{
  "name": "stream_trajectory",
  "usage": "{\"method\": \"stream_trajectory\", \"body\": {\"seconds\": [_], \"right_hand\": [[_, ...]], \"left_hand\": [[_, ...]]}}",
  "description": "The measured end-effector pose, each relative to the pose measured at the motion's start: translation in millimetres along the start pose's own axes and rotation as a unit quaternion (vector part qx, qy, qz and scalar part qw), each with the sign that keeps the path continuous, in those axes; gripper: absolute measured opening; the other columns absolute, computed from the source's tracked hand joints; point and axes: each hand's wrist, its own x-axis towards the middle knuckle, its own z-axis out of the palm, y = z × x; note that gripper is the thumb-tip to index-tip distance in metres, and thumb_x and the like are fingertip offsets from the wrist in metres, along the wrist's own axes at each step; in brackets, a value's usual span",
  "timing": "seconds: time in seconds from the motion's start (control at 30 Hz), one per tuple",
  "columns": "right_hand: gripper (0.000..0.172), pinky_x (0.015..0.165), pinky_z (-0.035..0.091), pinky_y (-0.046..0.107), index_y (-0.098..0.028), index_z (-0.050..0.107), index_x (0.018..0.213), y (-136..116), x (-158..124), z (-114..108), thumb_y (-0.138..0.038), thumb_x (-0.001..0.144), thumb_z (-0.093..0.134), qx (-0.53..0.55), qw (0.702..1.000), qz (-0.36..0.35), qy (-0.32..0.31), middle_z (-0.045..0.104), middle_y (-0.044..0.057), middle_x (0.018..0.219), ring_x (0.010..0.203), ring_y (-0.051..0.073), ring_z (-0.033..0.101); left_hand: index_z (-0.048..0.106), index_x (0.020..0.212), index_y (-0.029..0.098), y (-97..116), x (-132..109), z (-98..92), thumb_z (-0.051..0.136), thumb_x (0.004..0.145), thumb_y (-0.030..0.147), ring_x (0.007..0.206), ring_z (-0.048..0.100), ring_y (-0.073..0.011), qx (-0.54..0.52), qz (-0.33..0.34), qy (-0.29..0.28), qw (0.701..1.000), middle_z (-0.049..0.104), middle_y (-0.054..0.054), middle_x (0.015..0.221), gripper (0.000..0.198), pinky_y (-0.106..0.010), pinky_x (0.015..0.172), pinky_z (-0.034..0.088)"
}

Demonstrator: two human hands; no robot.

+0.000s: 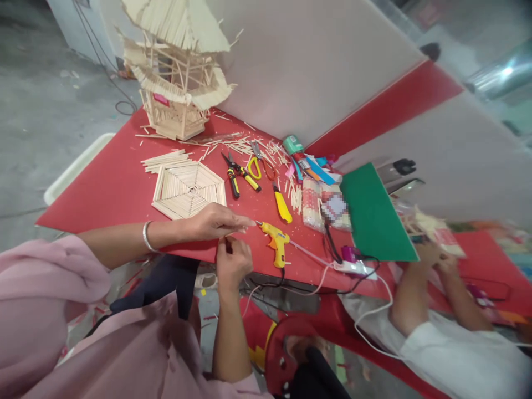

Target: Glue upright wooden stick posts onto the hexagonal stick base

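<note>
My left hand (214,220), with a silver bracelet at its wrist, stretches its fingers to the right over the table's front part, tips near the nozzle of a yellow glue gun (276,239). Just below it, my right hand (233,264) is closed at the table edge, fingertips pressed together; what they hold, if anything, is hidden. Behind my left hand lies a flat hexagonal panel of wooden sticks (191,188). The glue gun rests on its side with a stick in its back and a black cord.
A stick-built pavilion (178,72) stands at the back left. Black-and-yellow pliers (241,176), a yellow-handled cutter (281,206), loose sticks (166,160) and bagged sticks (311,202) lie on the red table (103,194). A power strip (355,269) and green board (376,216) separate a co-worker's hands (436,257).
</note>
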Motion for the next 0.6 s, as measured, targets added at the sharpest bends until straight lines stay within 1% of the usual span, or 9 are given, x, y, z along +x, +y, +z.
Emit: {"method": "stream_trajectory", "body": {"seconds": [0.07, 0.2, 0.3, 0.37, 0.5, 0.6], "right_hand": [[0.023, 0.066, 0.039, 0.032, -0.021, 0.07, 0.079, 0.2, 0.1, -1.2, -0.034, 0.093, 0.058, 0.001, 1.0, -0.012, 0.005, 0.066, 0.005, 0.067, 0.067, 0.02, 0.057], [0.02, 0.066, 0.039, 0.032, -0.021, 0.071, 0.08, 1.2, 0.3, -3.5, -0.033, 0.092, 0.059, 0.002, 1.0, -0.028, 0.007, 0.065, 0.005, 0.066, 0.065, 0.02, 0.055], [0.018, 0.066, 0.039, 0.031, -0.021, 0.07, 0.081, 2.5, 0.2, -4.4, -0.032, 0.091, 0.06, -0.006, 0.999, -0.038, 0.006, 0.063, 0.004, 0.065, 0.064, 0.02, 0.054], [0.017, 0.067, 0.039, 0.031, -0.021, 0.069, 0.081, 3.0, 0.1, -4.8, -0.031, 0.09, 0.06, -0.008, 0.999, -0.041, 0.003, 0.063, 0.004, 0.065, 0.064, 0.02, 0.053], [0.014, 0.066, 0.037, 0.031, -0.021, 0.069, 0.082, 2.5, 0.1, -5.1, -0.031, 0.089, 0.061, -0.011, 1.0, -0.023, -0.013, 0.063, 0.004, 0.067, 0.066, 0.021, 0.054], [0.016, 0.066, 0.037, 0.031, -0.021, 0.07, 0.083, 1.5, 0.2, -4.7, -0.033, 0.089, 0.061, -0.013, 1.0, -0.007, -0.015, 0.063, 0.005, 0.068, 0.067, 0.021, 0.054]], "left_hand": [[0.078, 0.102, 0.032, 0.4, 0.0, 0.2, 0.074, 0.081, 0.031, 0.064, 0.071, -0.0138, -0.018, -0.003, -0.001, 1.0, 0.077, -0.006, 0.08, 0.022, -0.022, 0.063, 0.057], [0.078, 0.106, 0.032, 1.8, 0.7, -1.5, 0.069, 0.084, 0.029, 0.067, 0.072, -0.0156, -0.035, 0.011, -0.041, 0.998, 0.078, -0.007, 0.082, 0.023, -0.025, 0.065, 0.057], [0.078, 0.104, 0.033, 2.7, 1.6, -2.5, 0.071, 0.082, 0.03, 0.063, 0.07, -0.015, -0.044, 0.022, -0.026, 0.998, 0.076, -0.006, 0.077, 0.023, -0.024, 0.063, 0.056], [0.079, 0.101, 0.033, 3.3, 2.1, -2.8, 0.073, 0.08, 0.031, 0.062, 0.069, -0.0149, -0.047, 0.01, -0.025, 0.999, 0.076, -0.006, 0.074, 0.022, -0.024, 0.062, 0.055], [0.078, 0.105, 0.033, 3.9, 1.8, -2.9, 0.071, 0.08, 0.025, 0.065, 0.07, -0.0158, -0.038, -0.007, -0.064, 0.997, 0.076, -0.006, 0.078, 0.027, -0.025, 0.063, 0.055], [0.076, 0.111, 0.031, 2.4, 0.6, -2.5, 0.065, 0.082, 0.018, 0.068, 0.071, -0.0161, -0.014, 0.011, -0.081, 0.997, 0.077, -0.006, 0.081, 0.034, -0.026, 0.066, 0.055]]}}
